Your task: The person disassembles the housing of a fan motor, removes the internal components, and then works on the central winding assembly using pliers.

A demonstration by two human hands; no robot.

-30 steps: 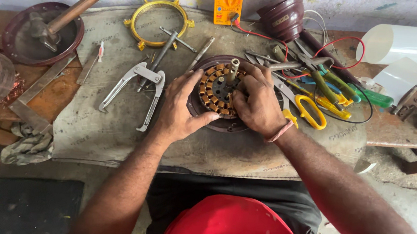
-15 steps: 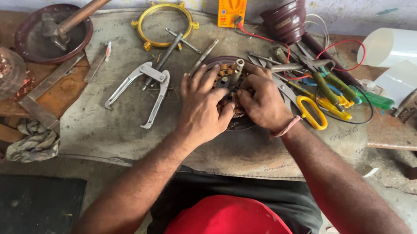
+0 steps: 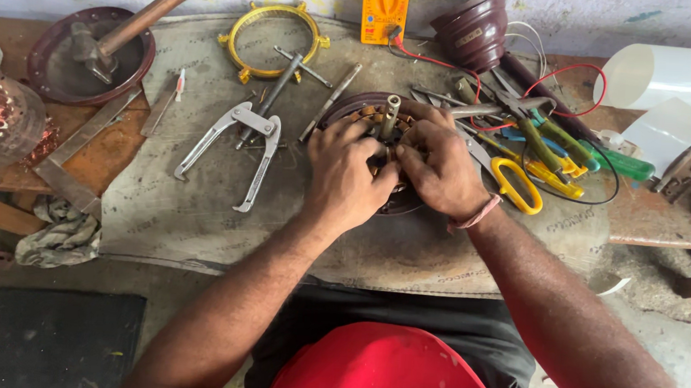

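Your left hand (image 3: 345, 174) and right hand (image 3: 438, 170) both close, fingers curled, on the round motor stator (image 3: 371, 121), its shaft (image 3: 389, 116) upright between them.

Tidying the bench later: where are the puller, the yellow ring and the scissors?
puller (image 3: 245, 122), head view, on its hinge.
yellow ring (image 3: 248, 23), head view, left rim.
scissors (image 3: 516, 186), head view, yellow handle loop.

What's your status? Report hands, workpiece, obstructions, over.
Left hand and right hand both down on the round motor stator, fingers over its core. Shaft upright between them. Puller apart to the left, scissors beside the right wrist.
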